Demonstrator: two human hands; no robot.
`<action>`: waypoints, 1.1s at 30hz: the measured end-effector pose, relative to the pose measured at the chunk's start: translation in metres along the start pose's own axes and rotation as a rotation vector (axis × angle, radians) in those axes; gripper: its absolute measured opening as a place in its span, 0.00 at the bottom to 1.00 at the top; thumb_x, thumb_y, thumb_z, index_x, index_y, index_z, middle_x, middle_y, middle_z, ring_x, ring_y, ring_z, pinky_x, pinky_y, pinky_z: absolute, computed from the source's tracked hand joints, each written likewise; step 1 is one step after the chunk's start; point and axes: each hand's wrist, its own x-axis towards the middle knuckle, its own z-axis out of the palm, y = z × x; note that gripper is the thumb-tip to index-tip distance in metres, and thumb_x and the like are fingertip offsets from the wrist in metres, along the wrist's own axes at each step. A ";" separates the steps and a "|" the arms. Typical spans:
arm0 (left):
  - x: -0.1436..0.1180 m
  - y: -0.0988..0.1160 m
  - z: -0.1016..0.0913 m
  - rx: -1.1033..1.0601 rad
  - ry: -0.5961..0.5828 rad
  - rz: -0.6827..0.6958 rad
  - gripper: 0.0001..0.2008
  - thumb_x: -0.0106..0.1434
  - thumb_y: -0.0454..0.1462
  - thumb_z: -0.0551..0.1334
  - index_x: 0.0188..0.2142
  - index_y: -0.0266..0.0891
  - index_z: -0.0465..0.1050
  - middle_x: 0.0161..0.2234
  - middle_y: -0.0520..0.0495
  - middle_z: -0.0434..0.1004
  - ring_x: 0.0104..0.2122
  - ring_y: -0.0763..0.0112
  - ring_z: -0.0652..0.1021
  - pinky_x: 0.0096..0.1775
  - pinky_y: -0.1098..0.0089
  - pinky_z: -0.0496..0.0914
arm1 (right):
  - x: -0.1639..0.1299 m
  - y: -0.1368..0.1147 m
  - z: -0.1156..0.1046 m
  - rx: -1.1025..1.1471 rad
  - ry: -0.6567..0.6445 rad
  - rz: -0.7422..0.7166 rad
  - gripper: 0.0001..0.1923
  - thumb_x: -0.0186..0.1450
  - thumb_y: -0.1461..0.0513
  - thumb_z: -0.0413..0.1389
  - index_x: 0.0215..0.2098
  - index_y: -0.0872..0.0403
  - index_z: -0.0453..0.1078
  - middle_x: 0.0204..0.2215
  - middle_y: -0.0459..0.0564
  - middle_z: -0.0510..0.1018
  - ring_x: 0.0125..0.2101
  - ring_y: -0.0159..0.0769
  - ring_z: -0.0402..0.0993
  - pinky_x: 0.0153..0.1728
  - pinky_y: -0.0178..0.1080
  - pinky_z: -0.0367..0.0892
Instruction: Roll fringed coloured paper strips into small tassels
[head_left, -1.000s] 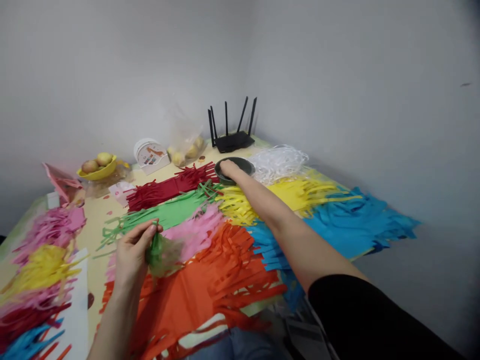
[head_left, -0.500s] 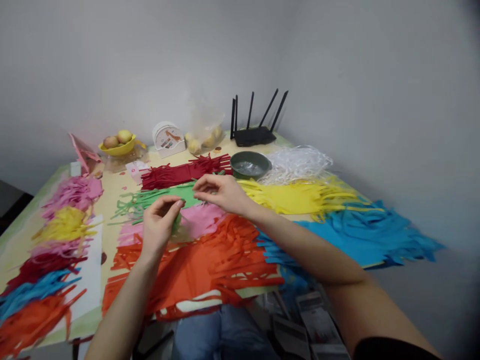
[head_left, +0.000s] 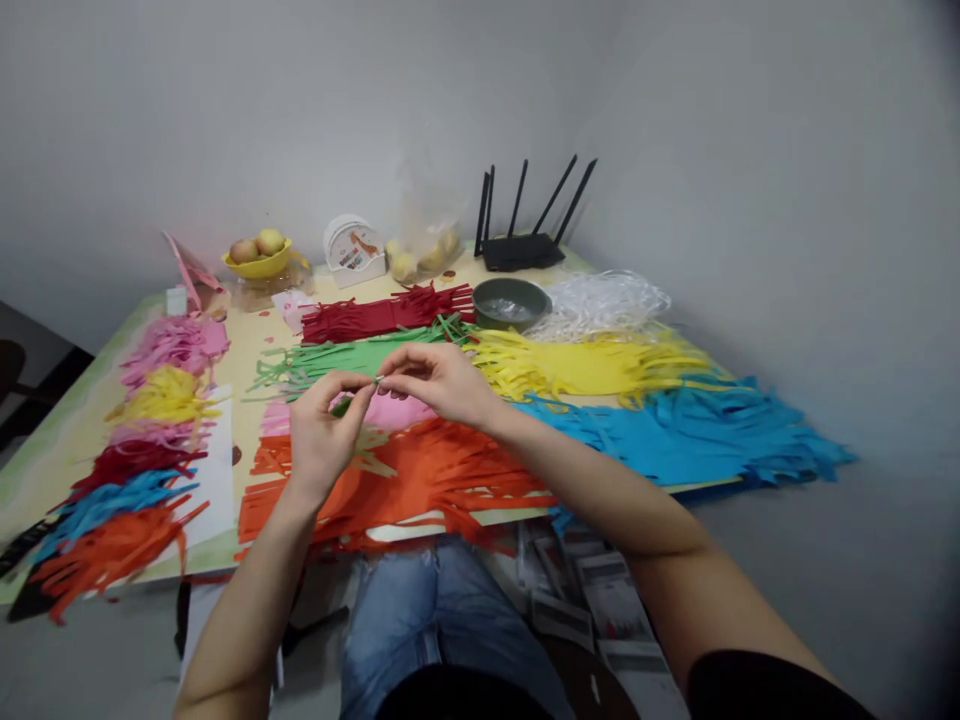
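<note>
My left hand is closed in a pinch over the middle of the table, with a green fringed strip showing between thumb and fingers. My right hand is pinched too, its fingertips meeting those of the left at a tiny pale bit too small to name. Below the hands lie a pink sheet and orange fringed sheets. Just behind them is a green fringed sheet, with a dark red fringed one farther back.
Yellow and blue fringed sheets lie to the right. Behind them are white strings, a dark green bowl and a black router. Coloured fringed bundles line the left side. A yellow fruit bowl stands at the back.
My right hand has come down to meet the left, and their fingertips now touch at the small piece. The camera view has shifted, with the table sitting slightly higher and farther right.
</note>
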 end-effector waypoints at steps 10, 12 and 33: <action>-0.010 -0.004 -0.005 -0.308 0.027 -0.226 0.09 0.57 0.40 0.70 0.32 0.38 0.77 0.29 0.48 0.80 0.30 0.69 0.78 0.35 0.70 0.71 | -0.002 0.004 0.014 0.042 -0.013 0.016 0.21 0.57 0.49 0.65 0.34 0.59 0.72 0.21 0.45 0.76 0.23 0.28 0.72 0.26 0.31 0.67; -0.014 -0.004 -0.004 -0.313 0.048 -0.239 0.08 0.57 0.40 0.69 0.33 0.38 0.78 0.30 0.47 0.80 0.31 0.68 0.79 0.36 0.70 0.72 | -0.004 0.007 0.019 0.063 -0.014 0.028 0.21 0.57 0.49 0.65 0.36 0.58 0.72 0.20 0.44 0.75 0.22 0.27 0.71 0.25 0.31 0.66; -0.021 -0.019 -0.008 -0.944 0.016 -0.689 0.23 0.36 0.42 0.80 0.30 0.37 0.76 0.25 0.51 0.80 0.26 0.73 0.79 0.31 0.74 0.70 | -0.007 -0.007 0.035 -0.086 0.033 -0.026 0.15 0.60 0.53 0.63 0.29 0.58 0.78 0.17 0.44 0.74 0.17 0.26 0.66 0.20 0.31 0.62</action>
